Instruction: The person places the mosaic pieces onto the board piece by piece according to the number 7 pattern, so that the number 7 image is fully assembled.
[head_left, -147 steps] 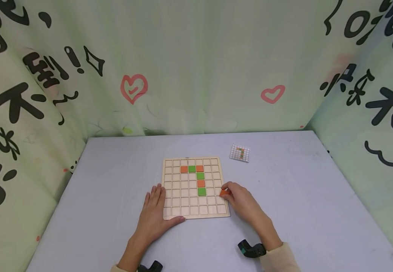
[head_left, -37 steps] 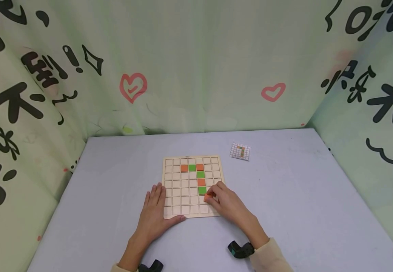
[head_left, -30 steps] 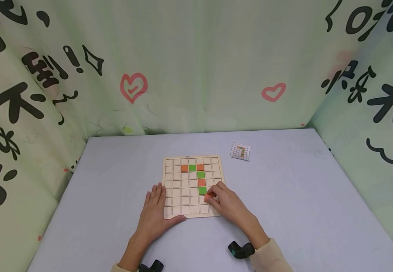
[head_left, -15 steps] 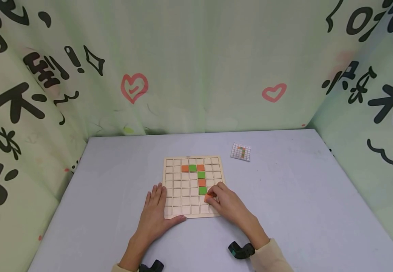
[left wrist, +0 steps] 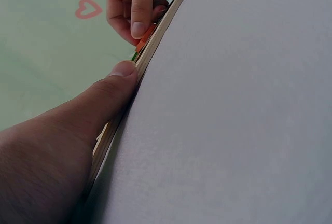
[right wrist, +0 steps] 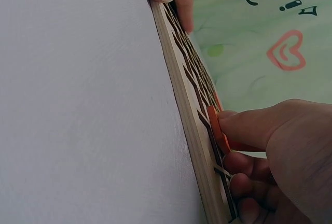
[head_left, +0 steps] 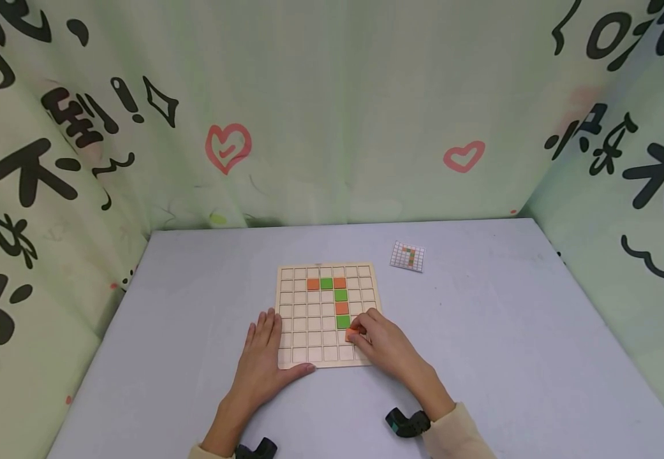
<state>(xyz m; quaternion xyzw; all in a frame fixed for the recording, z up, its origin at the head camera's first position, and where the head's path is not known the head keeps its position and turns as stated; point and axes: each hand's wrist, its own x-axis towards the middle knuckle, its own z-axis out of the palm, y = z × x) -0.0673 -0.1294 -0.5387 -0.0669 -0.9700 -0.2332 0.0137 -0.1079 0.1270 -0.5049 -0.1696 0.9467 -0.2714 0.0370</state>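
Note:
A wooden grid board (head_left: 309,343) lies flat on the table, with orange and green square tiles in an upside-down L. The lowest tile set in it is a green tile (head_left: 343,322). My right hand (head_left: 390,345) pinches an orange square tile (right wrist: 218,129) between thumb and fingers, just below that green tile. In the right wrist view this tile stands tilted over the cells. My left hand (head_left: 263,360) lies with straight fingers along the board's left edge, and its thumb (left wrist: 122,70) rests on the front edge.
Beyond the board's right back corner lies a small pattern card (head_left: 407,256) showing a similar coloured shape on a grid. A pale curtain (head_left: 332,127) with lettering and hearts hangs behind and beside the white table (head_left: 509,344). Both wrists carry black devices (head_left: 407,422).
Since the earliest frame, my right hand has carried the orange tile leftward from the board's right edge to below the lowest green tile. Over the last second both hands have stayed nearly still.

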